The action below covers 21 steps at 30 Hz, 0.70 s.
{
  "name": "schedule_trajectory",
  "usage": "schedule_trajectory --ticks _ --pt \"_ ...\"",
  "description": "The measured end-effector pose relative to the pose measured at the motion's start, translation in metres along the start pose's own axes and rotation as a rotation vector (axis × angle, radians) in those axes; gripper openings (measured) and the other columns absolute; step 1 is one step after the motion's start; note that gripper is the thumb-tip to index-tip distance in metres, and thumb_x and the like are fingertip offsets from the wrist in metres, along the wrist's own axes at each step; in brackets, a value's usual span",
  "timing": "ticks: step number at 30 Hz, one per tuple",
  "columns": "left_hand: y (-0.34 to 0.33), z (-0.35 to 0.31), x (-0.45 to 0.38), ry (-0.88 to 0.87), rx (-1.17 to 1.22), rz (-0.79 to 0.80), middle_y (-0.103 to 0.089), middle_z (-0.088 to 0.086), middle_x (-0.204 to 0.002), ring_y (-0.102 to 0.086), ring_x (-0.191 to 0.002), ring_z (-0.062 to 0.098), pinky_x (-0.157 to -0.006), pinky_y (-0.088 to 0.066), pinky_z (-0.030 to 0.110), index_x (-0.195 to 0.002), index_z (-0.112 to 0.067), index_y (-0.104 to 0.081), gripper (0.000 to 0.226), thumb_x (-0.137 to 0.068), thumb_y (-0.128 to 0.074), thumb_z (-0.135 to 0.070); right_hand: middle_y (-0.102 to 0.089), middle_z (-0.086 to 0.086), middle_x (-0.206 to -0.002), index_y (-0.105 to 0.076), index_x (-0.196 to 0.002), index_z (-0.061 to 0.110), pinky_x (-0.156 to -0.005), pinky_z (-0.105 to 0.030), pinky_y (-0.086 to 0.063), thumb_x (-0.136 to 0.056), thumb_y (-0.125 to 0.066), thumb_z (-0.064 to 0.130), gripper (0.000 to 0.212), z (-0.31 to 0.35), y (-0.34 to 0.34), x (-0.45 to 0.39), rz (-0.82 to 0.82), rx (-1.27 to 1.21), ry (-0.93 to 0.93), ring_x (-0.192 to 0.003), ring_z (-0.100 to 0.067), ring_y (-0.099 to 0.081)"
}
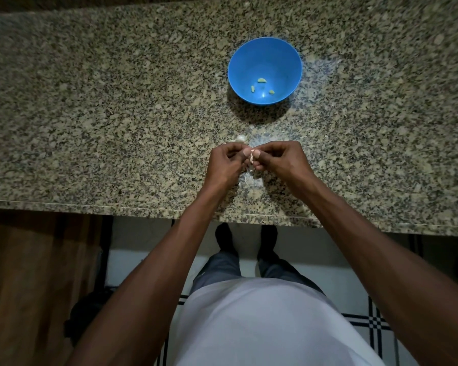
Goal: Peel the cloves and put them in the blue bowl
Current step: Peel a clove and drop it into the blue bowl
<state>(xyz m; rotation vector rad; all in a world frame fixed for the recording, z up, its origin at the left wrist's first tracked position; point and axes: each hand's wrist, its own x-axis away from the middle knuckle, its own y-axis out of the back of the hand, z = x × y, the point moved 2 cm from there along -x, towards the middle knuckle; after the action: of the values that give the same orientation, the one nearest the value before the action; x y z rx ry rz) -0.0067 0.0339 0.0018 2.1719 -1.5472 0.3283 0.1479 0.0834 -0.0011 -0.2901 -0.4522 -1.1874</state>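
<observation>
Peeling is under way: the left hand [224, 165] and right hand [280, 159] meet over the tabletop [90, 114], fingers of both pinching one clove [252, 157] between the thumbs. The blue bowl [238, 62] sits at 12 o'clock from them, holding three peeled cloves [261, 80]. Another garlic piece [240, 138] lies just beyond the left hand. Next, probably strip the skin, then reach forward to the bowl

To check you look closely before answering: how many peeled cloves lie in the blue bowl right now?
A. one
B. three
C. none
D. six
B: three pale peeled cloves lie apart on the bottom of the blue bowl, while both hands pinch another clove.
</observation>
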Motion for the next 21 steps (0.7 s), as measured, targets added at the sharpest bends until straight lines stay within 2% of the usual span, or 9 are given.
schedule_trajectory --ticks 3,7,10,12,15,17,21 --pt "0.003 0.0 -0.001 -0.024 -0.033 0.021 -0.075 0.002 -0.097 -0.069 -0.083 0.002 -0.071 -0.055 0.017 -0.102 -0.009 -0.074 0.009 -0.099 -0.067 -0.012 -0.079 -0.019 -0.091 -0.076 -0.107 -0.006 -0.072 -0.027 -0.061 -0.092 -0.077 0.006 0.02 0.006 0.004 -0.001 0.069 -0.059 -0.085 -0.078 -0.021 -0.074" --pt "0.007 0.0 -0.003 -0.08 -0.062 0.048 -0.075 0.008 -0.099 -0.067 -0.086 0.006 -0.081 -0.059 0.027 -0.099 -0.013 -0.073 0.007 -0.1 -0.066 -0.013 -0.078 -0.018 -0.095 -0.076 -0.104 -0.007 -0.069 -0.022 -0.06 -0.093 -0.074 0.004 0.016 0.012 0.005 -0.003 0.109 -0.136 -0.229 -0.079 -0.017 -0.074" --pt "0.009 -0.001 -0.003 -0.109 -0.086 0.077 -0.074 0.005 -0.097 -0.065 -0.082 -0.001 -0.079 -0.057 0.019 -0.1 -0.01 -0.073 0.008 -0.101 -0.065 -0.013 -0.077 -0.012 -0.093 -0.073 -0.106 -0.004 -0.066 -0.019 -0.06 -0.097 -0.068 0.002 0.012 0.01 0.004 -0.006 0.186 -0.298 -0.426 -0.079 -0.012 -0.075" --pt "0.01 0.001 -0.003 -0.104 -0.103 0.094 -0.073 0.002 -0.099 -0.066 -0.085 -0.004 -0.077 -0.055 0.015 -0.103 -0.009 -0.073 0.009 -0.101 -0.066 -0.014 -0.078 -0.008 -0.09 -0.073 -0.104 -0.001 -0.065 -0.019 -0.06 -0.098 -0.066 0.001 0.009 0.008 0.004 -0.007 0.204 -0.331 -0.47 -0.078 -0.01 -0.075" --pt "0.01 0.003 -0.004 -0.091 -0.14 0.1 -0.073 0.002 -0.111 -0.066 -0.096 0.002 -0.083 -0.053 0.016 -0.105 -0.01 -0.073 0.009 -0.1 -0.067 -0.015 -0.077 -0.009 -0.085 -0.074 -0.101 0.0 -0.067 -0.021 -0.062 -0.097 -0.066 -0.001 0.009 0.007 0.004 -0.007 0.164 -0.306 -0.432 -0.077 -0.013 -0.074" --pt "0.009 0.004 -0.002 -0.093 -0.138 0.092 -0.073 0.002 -0.108 -0.068 -0.097 0.006 -0.084 -0.055 0.019 -0.105 -0.01 -0.072 0.008 -0.098 -0.069 -0.012 -0.076 -0.01 -0.081 -0.075 -0.101 0.0 -0.068 -0.024 -0.063 -0.096 -0.068 -0.002 0.009 0.004 0.004 -0.005 0.132 -0.261 -0.387 -0.074 -0.016 -0.071" --pt "0.01 0.006 0.002 -0.087 -0.046 0.076 -0.074 0.006 -0.111 -0.07 -0.095 0.009 -0.079 -0.058 0.019 -0.108 -0.007 -0.074 0.014 -0.094 -0.074 -0.01 -0.076 -0.018 -0.088 -0.077 -0.102 -0.002 -0.077 -0.038 -0.06 -0.091 -0.076 0.002 0.012 0.0 0.003 -0.003 0.064 -0.133 -0.22 -0.079 -0.027 -0.069"
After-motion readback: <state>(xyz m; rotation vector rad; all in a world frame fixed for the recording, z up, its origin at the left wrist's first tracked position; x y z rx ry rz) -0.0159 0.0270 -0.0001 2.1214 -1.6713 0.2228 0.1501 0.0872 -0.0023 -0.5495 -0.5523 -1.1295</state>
